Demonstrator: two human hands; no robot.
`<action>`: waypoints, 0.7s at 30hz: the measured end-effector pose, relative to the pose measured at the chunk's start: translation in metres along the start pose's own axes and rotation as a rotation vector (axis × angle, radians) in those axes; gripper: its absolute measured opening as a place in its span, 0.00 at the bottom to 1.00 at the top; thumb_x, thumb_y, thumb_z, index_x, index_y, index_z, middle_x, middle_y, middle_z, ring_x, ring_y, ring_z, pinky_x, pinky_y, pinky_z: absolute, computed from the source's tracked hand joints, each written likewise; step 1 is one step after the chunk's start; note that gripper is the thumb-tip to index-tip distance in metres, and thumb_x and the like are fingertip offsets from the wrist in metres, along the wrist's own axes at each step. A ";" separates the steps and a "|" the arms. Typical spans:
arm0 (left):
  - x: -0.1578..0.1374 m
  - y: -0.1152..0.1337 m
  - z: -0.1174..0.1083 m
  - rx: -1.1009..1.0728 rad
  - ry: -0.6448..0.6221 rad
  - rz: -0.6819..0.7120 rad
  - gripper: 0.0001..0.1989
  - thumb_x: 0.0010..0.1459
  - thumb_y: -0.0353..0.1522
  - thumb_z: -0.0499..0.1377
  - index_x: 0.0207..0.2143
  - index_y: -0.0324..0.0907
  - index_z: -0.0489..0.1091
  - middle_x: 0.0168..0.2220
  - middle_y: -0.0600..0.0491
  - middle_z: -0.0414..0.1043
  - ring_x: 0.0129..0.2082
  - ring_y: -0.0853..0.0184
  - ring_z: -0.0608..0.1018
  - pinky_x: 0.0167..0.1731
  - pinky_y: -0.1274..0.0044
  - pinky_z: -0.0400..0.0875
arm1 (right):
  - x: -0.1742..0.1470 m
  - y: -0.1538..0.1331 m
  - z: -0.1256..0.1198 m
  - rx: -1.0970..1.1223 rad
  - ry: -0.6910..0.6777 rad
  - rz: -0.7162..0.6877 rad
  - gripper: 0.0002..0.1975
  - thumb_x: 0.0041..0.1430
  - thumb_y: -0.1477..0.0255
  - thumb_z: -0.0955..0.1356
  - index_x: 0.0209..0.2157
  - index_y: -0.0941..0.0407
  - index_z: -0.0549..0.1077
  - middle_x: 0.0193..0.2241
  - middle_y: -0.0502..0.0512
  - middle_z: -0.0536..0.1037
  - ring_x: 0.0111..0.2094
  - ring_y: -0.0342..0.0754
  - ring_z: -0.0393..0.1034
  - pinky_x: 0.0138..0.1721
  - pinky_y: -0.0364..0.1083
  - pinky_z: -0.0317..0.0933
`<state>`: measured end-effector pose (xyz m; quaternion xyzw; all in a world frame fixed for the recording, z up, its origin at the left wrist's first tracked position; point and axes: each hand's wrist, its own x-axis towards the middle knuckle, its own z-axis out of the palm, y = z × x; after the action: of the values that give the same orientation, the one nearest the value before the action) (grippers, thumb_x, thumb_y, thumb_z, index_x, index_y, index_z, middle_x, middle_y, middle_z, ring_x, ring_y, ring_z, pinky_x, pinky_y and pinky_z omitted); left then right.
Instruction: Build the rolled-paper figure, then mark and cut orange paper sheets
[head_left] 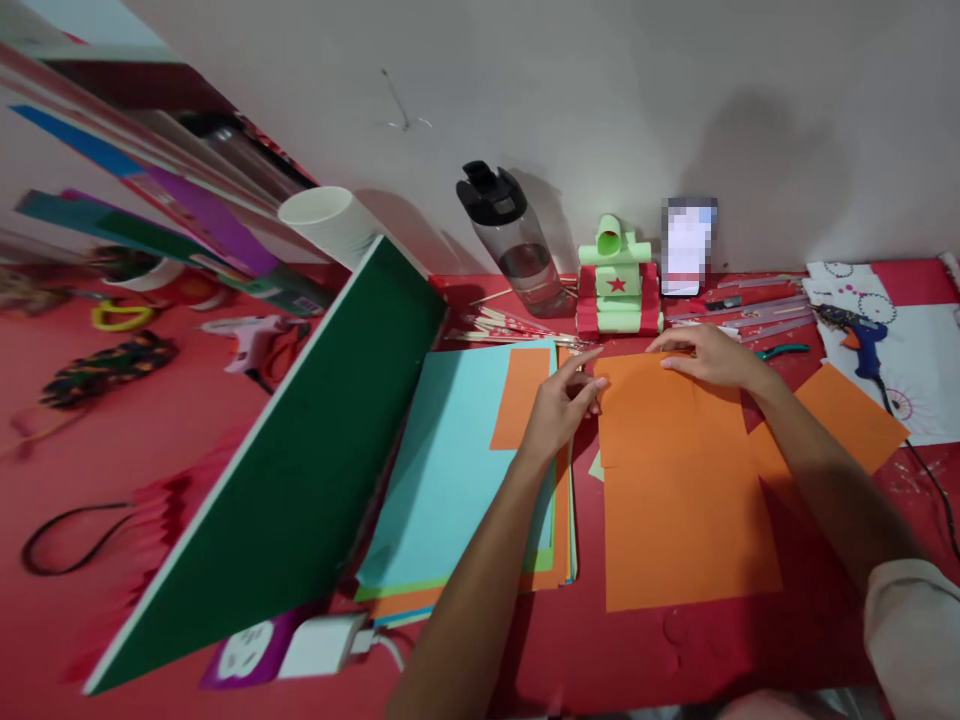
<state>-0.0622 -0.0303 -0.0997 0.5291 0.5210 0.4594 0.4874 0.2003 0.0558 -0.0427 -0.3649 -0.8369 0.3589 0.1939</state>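
Two overlapping areas of orange paper lie in front of me, the upper orange paper (671, 415) over the larger lower orange sheet (686, 535); whether they are one folded sheet I cannot tell. At the upper left edge my left hand (564, 408) has thumb and fingers close together on the paper, with the index finger stretched forward. My right hand (709, 357) bends over the top edge, its thumb on the paper and its fingers at the edge. Beside my left hand, a narrow orange piece (519, 400) rests on a stack of coloured paper topped by a light blue sheet (450, 465).
A green board (300, 450) leans up at left. Behind stand a water bottle (525, 245), a green-and-red paper model (619, 280) and a phone (686, 250). A blue glue gun (866, 345) lies right, near another orange sheet (851, 415). A white charger (322, 645) sits in front.
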 end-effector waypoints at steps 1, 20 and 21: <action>0.000 0.000 0.000 0.004 -0.003 0.005 0.30 0.61 0.43 0.66 0.63 0.42 0.71 0.27 0.58 0.75 0.22 0.71 0.75 0.24 0.79 0.69 | 0.000 0.001 0.000 -0.010 -0.005 0.002 0.13 0.64 0.70 0.70 0.48 0.54 0.83 0.45 0.58 0.85 0.44 0.53 0.78 0.47 0.49 0.66; 0.001 -0.005 -0.003 0.005 -0.035 0.049 0.23 0.62 0.43 0.66 0.57 0.45 0.74 0.32 0.56 0.75 0.24 0.71 0.76 0.25 0.79 0.73 | -0.001 0.005 -0.009 0.011 -0.088 0.020 0.15 0.64 0.68 0.70 0.50 0.55 0.82 0.30 0.51 0.75 0.32 0.46 0.65 0.36 0.46 0.56; 0.001 -0.005 -0.004 0.006 -0.037 0.049 0.23 0.62 0.43 0.66 0.57 0.45 0.75 0.33 0.55 0.76 0.24 0.71 0.77 0.25 0.78 0.73 | -0.001 0.005 -0.009 0.014 -0.092 0.021 0.15 0.64 0.68 0.70 0.50 0.55 0.82 0.30 0.51 0.74 0.31 0.46 0.65 0.36 0.46 0.56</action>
<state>-0.0662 -0.0294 -0.1045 0.5516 0.5001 0.4596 0.4841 0.2085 0.0609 -0.0404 -0.3554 -0.8385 0.3833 0.1541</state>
